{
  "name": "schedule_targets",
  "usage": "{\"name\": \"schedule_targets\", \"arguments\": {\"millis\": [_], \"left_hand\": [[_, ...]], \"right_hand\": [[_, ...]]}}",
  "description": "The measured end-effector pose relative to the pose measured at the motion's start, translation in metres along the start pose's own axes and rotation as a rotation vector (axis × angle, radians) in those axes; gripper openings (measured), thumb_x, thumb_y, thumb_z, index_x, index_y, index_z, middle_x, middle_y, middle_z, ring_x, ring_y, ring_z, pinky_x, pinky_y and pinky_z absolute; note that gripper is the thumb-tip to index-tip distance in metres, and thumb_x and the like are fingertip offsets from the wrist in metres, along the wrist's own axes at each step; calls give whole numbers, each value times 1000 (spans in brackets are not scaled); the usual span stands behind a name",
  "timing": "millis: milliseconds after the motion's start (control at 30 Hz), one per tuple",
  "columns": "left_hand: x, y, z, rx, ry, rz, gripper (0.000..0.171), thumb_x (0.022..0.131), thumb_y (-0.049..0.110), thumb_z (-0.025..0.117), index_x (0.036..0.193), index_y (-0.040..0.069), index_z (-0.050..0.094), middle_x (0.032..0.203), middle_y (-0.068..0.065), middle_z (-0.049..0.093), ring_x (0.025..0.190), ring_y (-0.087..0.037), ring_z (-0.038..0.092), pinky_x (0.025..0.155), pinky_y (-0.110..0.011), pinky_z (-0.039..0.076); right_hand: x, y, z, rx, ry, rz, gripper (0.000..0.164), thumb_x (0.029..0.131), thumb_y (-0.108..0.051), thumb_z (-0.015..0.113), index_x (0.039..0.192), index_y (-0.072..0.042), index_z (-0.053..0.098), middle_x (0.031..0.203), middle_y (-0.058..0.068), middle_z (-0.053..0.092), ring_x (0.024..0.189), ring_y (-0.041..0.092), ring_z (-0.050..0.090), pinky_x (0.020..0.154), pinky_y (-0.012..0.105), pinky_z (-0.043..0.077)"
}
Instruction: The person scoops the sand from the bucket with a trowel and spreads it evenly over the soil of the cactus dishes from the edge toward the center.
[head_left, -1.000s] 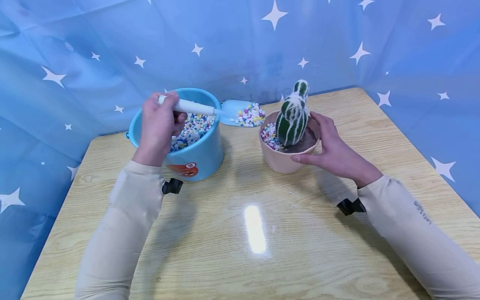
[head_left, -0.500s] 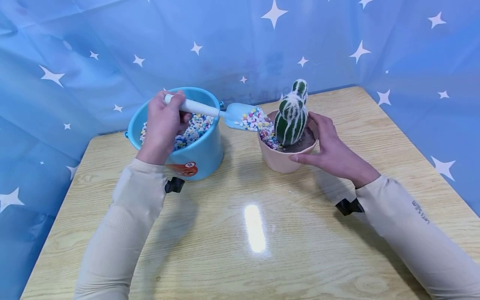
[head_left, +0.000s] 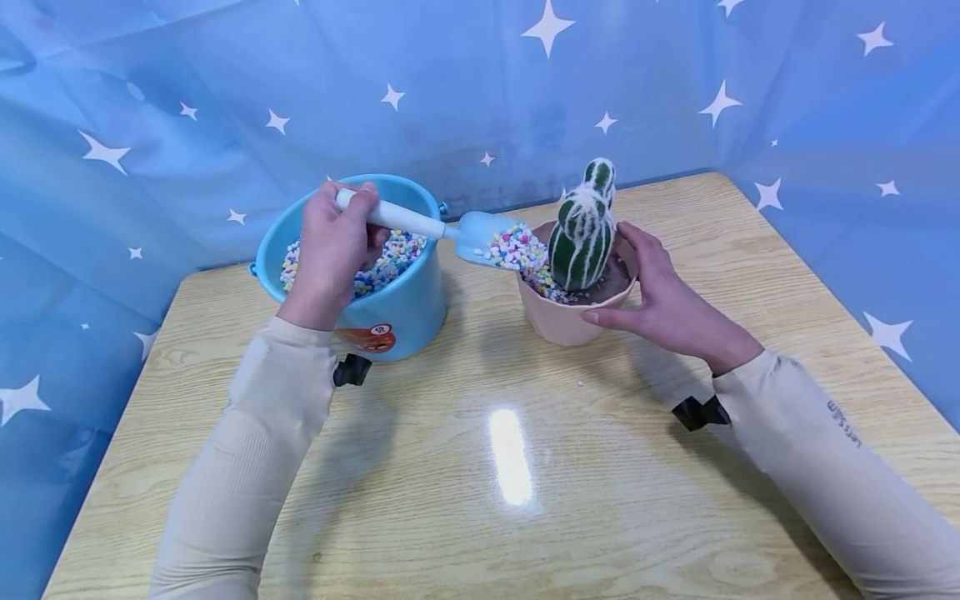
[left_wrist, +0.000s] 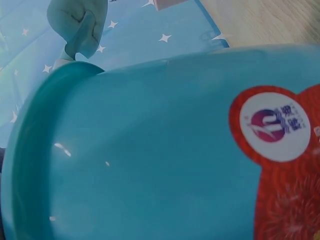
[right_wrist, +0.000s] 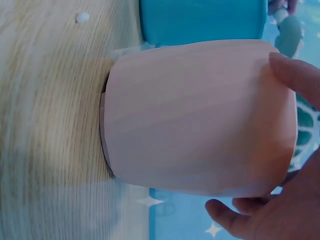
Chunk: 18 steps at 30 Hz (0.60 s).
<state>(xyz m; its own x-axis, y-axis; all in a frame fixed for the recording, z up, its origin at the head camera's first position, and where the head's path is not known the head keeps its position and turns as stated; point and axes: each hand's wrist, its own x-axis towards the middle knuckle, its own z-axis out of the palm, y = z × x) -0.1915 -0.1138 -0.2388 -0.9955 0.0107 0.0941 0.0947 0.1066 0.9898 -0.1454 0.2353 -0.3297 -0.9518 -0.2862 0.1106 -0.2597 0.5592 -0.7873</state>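
My left hand point(head_left: 330, 250) grips the white handle of a light blue toy shovel point(head_left: 405, 218) above the bucket. Its blade tips toward the left rim of a pink flower pot point(head_left: 562, 321), bearing colorful pebbles point(head_left: 517, 244) that spill over into the pot. A green cactus point(head_left: 581, 242) with white stripes stands in the pot, pebbles on its left and brown soil on its right. My right hand point(head_left: 667, 308) holds the pot's right side, thumb at the front and fingers behind. In the right wrist view the pot point(right_wrist: 200, 120) sits upright on the table.
A blue bucket point(head_left: 405, 317) holding more colorful pebbles stands left of the pot; its wall point(left_wrist: 150, 140) fills most of the left wrist view. One loose white pebble point(head_left: 580, 383) lies on the wooden table point(head_left: 600, 500). A blue star-patterned cloth point(head_left: 450, 83) hangs behind.
The left hand has moved the shovel right and slightly down, tilting its blade toward the pot. Pebbles have slid off beside the cactus. The right hand stays on the pot.
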Motion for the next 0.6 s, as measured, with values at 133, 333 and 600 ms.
{"name": "schedule_targets", "arguments": {"millis": [133,333,600], "left_hand": [[-1,1,1,23,-3,-5,25,105,31,48,107,7,41,67,-9,48,48,-15,38,42,-22,31],[-2,1,3,55,-6,-8,27,104,33,49,108,7,42,67,-9,48,48,-15,37,42,-23,31],[-2,3,4,70,-7,11,27,104,33,49,107,7,43,68,-9,46,48,-14,37,43,-22,31]], "right_hand": [[0,1,2,-17,9,-9,110,80,-29,85,157,-14,8,157,14,9,141,31,8,110,61,16],[-2,1,1,-20,-7,-10,109,81,-30,83,157,-16,7,158,14,6,142,31,6,110,62,16],[-1,0,0,-39,-2,-5,111,80,-31,84,157,-13,7,157,15,9,142,33,7,110,62,16]]}}
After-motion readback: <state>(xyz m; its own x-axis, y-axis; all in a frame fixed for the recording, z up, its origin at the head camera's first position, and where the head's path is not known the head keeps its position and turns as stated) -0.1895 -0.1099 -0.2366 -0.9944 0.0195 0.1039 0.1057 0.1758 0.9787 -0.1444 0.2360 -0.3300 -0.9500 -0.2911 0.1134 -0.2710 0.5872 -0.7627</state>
